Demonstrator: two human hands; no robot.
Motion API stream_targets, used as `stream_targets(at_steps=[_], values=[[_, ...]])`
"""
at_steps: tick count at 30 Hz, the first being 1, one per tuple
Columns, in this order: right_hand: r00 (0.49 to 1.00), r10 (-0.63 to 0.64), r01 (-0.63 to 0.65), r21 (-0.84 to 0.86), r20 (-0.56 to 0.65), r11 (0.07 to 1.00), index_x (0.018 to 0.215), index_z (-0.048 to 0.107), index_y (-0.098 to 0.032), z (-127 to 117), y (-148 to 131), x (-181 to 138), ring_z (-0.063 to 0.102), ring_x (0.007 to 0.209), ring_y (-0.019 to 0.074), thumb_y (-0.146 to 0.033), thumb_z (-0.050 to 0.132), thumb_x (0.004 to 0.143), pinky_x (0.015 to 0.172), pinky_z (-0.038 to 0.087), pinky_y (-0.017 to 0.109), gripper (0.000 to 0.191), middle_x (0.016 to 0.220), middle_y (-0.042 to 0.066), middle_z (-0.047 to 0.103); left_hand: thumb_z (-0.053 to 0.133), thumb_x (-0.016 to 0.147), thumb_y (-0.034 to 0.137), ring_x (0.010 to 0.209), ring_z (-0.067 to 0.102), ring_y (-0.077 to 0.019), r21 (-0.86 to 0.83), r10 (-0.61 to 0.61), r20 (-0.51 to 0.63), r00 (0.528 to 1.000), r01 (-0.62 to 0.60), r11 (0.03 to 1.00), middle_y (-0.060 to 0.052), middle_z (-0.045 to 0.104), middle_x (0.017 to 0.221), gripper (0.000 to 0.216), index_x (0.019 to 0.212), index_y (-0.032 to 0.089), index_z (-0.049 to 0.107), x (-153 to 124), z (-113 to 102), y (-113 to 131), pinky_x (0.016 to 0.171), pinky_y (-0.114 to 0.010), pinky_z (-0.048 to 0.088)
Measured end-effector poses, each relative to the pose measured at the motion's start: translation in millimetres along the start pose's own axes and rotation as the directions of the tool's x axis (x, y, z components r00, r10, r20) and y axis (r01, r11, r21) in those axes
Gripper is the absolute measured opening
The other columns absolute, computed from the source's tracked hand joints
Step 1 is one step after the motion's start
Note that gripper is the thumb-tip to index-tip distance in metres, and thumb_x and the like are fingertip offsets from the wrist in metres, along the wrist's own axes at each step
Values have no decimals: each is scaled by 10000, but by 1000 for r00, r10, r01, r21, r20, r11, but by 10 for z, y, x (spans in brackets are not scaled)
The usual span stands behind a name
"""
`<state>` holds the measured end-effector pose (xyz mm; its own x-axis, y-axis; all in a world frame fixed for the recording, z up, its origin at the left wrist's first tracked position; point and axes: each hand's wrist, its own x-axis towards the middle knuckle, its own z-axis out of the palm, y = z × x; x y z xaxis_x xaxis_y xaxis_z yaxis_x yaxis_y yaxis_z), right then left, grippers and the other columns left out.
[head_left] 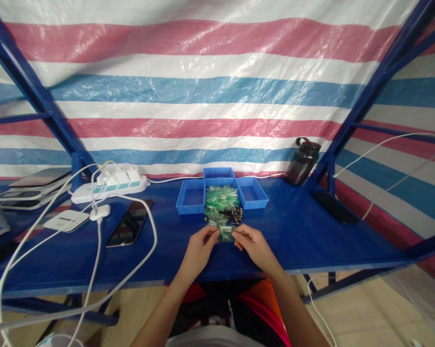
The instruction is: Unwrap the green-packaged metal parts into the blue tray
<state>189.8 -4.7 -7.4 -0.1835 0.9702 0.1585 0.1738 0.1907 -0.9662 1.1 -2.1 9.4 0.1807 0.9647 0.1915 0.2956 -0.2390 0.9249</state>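
Observation:
Between my two hands is a small clear greenish plastic bag (225, 233) with white pieces showing in it. My left hand (202, 245) pinches its left edge, and my right hand (251, 243) pinches the right edge. Just beyond the bag lies a small heap of dark and brass-coloured metal parts (235, 214), too small to name. Behind them is a pile of similar green plastic bags (222, 196), spilling toward me from the middle blue tray. Blue trays stand at the left (191, 196), the right (252, 192) and the back (218, 172).
On the blue table (290, 236) a dark bottle (302, 162) stands back right, near a black phone (334, 207). To the left are another phone (129, 223), a white power strip (111, 187), loose white cables (154, 231) and stacked flat devices (33, 189). Striped sheeting (217, 96) hangs behind.

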Motion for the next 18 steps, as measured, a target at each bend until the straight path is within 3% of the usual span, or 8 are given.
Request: stream_targets(at_steps=[3, 7, 12, 16, 18], values=[[999, -17, 14, -78, -30, 997, 745, 596, -187, -8, -12, -3, 491, 535, 119, -423, 547, 857, 524, 393, 238, 265, 593, -26, 519, 489, 879, 413, 626, 508, -129, 13, 24, 13, 1000, -24, 1000, 23, 542, 648, 298, 737, 167, 578, -14, 0, -6, 610, -213, 387], [990, -110, 96, -147, -92, 984, 746, 629, -187, -16, -40, 0, 534, 691, 154, -372, 561, 851, 621, 431, 258, 223, 742, 18, 561, 470, 890, 405, 643, 486, -127, 52, 51, 19, 999, -52, 997, 19, 527, 671, 299, 735, 168, 566, -18, -3, 3, 616, -208, 371], [999, -30, 29, -17, -33, 999, 873, 606, -199, -5, 8, 1, 566, 722, 161, -359, 543, 854, 630, 467, 266, 172, 798, 20, 591, 471, 886, 398, 656, 505, -135, 39, 49, 31, 998, -51, 998, 6, 545, 692, 290, 742, 168, 573, -9, 1, 0, 619, -216, 382], [997, 15, -11, 66, -71, 998, 1055, 507, -219, 16, 38, -3, 557, 650, 140, -323, 579, 828, 595, 458, 251, 260, 744, -15, 579, 517, 859, 390, 646, 552, -144, -86, -9, 51, 999, 13, 996, 12, 584, 686, 245, 957, 172, 571, -1, 30, -68, 629, -229, 415], [996, 11, -4, 80, -89, 997, 1059, 478, -223, 17, 27, -6, 550, 639, 135, -312, 576, 828, 589, 454, 245, 267, 739, -23, 571, 549, 841, 379, 639, 570, -146, -141, -36, 40, 999, 42, 989, 23, 594, 678, 321, 1093, 182, 516, 2, 44, -106, 628, -231, 430]])
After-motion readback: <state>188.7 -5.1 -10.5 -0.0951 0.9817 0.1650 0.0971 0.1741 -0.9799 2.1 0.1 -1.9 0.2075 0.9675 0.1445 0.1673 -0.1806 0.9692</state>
